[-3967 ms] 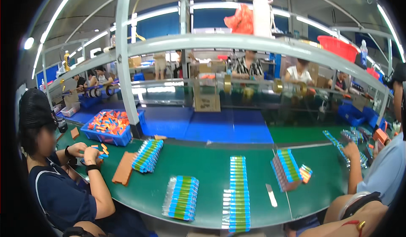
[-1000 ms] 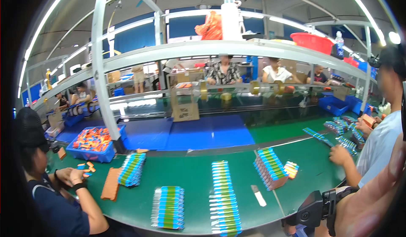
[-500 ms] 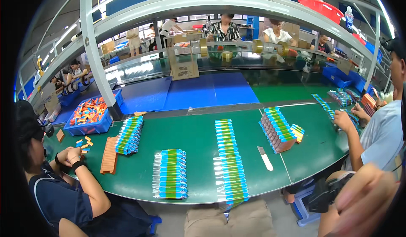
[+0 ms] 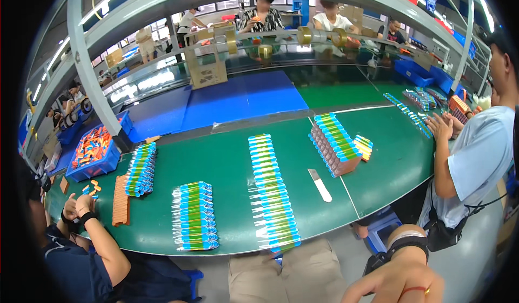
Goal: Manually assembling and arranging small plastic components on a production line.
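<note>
My right hand (image 4: 403, 278) hangs in the lower right, close to the view, with a black band round its wrist and a red string with a gold bead on one finger. Its thumb side stretches away to the left and no object shows in it; the lower edge cuts off some fingertips. My left hand is out of view. On the green table before my lap lies a long overlapping row of blue-and-green carded packs (image 4: 273, 195). Left of it stands a stack of similar packs (image 4: 195, 216). A white-handled knife (image 4: 320, 186) lies right of the row, apart from my hand.
A tall pack stack (image 4: 336, 143) stands beyond the knife. At left are another pack pile (image 4: 141, 168), brown ridged pieces (image 4: 121, 201) and a blue bin (image 4: 96, 165) of orange pieces. Co-workers sit on both sides; one's hands (image 4: 440, 127) are at the right. A metal frame spans overhead.
The view has swung, so the table contents sit further left. My right hand has come from the right edge down and leftward. The co-worker's hands at the right have come together.
</note>
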Demonstrator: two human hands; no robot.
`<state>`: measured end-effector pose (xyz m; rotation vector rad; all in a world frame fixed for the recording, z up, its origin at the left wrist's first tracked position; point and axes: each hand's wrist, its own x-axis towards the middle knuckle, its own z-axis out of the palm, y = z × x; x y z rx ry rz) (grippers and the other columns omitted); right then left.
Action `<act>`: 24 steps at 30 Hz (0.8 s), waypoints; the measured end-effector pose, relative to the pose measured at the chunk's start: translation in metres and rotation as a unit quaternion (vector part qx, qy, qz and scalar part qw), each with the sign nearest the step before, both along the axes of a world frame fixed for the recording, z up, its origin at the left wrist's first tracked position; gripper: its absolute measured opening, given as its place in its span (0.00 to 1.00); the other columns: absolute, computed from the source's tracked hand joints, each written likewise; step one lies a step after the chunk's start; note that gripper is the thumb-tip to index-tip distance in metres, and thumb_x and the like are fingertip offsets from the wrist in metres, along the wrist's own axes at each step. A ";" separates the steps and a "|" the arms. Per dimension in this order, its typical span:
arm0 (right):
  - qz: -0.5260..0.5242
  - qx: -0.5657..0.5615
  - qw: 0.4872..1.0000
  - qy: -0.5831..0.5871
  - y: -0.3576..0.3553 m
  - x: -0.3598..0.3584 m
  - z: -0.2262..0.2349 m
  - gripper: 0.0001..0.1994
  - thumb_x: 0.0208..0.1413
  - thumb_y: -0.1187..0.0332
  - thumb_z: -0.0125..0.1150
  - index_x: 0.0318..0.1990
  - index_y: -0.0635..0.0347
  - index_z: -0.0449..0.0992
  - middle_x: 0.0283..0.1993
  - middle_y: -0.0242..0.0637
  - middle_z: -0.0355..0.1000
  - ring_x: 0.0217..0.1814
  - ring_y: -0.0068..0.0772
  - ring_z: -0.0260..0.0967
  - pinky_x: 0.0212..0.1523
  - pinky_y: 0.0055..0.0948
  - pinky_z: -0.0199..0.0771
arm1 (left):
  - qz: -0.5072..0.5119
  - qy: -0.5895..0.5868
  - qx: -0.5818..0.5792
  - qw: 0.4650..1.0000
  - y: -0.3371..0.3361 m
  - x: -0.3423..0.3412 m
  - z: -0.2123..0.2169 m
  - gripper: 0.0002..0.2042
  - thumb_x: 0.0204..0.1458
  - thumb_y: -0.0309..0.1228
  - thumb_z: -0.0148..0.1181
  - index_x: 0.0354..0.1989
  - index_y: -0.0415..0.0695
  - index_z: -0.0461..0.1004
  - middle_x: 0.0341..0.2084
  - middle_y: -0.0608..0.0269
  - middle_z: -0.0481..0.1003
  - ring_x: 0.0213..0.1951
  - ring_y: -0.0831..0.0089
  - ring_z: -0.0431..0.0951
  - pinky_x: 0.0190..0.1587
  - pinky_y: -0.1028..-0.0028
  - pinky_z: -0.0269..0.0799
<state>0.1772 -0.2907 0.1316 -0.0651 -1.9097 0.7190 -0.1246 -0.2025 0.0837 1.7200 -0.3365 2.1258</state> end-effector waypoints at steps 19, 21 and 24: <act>-0.633 -0.146 0.648 -0.399 0.075 0.087 -0.152 0.14 0.49 0.72 0.67 0.39 0.67 0.69 0.38 0.49 0.68 0.44 0.52 0.68 0.44 0.42 0.72 | 0.011 0.472 -0.371 0.800 0.029 0.074 -0.245 0.09 0.45 0.19 0.68 0.34 0.41 0.77 0.38 0.50 0.79 0.42 0.58 0.81 0.47 0.65 0.75; -0.608 -0.167 0.652 -0.422 0.076 0.090 -0.150 0.12 0.50 0.74 0.65 0.39 0.67 0.68 0.37 0.50 0.69 0.43 0.53 0.68 0.43 0.43 0.72 | -0.103 0.401 -0.437 0.799 0.028 0.082 -0.236 0.10 0.46 0.13 0.64 0.28 0.41 0.70 0.42 0.43 0.78 0.45 0.56 0.81 0.51 0.65 0.76; -0.587 -0.186 0.672 -0.411 0.075 0.098 -0.150 0.11 0.51 0.75 0.63 0.39 0.66 0.69 0.33 0.48 0.70 0.40 0.52 0.70 0.41 0.43 0.71 | -0.102 0.451 -0.369 0.806 0.026 0.079 -0.231 0.12 0.47 0.12 0.62 0.39 0.40 0.75 0.43 0.46 0.78 0.46 0.58 0.81 0.47 0.67 0.78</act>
